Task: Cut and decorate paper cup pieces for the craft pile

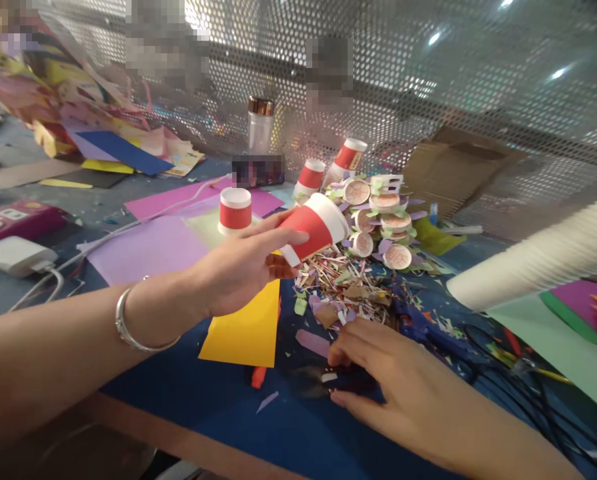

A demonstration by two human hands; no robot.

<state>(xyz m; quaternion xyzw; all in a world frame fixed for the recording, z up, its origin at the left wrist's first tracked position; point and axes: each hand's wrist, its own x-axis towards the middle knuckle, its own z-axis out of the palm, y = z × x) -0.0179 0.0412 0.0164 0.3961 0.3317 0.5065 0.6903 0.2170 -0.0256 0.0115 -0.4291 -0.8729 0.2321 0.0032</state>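
My left hand [243,267], with a silver bangle at the wrist, is closed around a red and white paper cup [312,230], which is tilted on its side above the table. Lower right, my right hand [378,367] curls its fingers and thumb around a dark object [353,383] with a small white mark. Motion blurs that object, and its kind cannot be made out. Beyond the left hand, another red and white cup [235,212] stands upside down. Beneath the left hand lies yellow paper [243,330]. Paper scraps [343,283] are heaped between the hands.
Stacked cups [311,177] and a cluster of decorated paper discs [378,217] stand at the back. A blue glue gun [428,330] and black cables [518,400] lie right, below a white wrapped tube [538,253]. A white charger [17,257] sits left; a perforated metal panel [388,73] rises behind.
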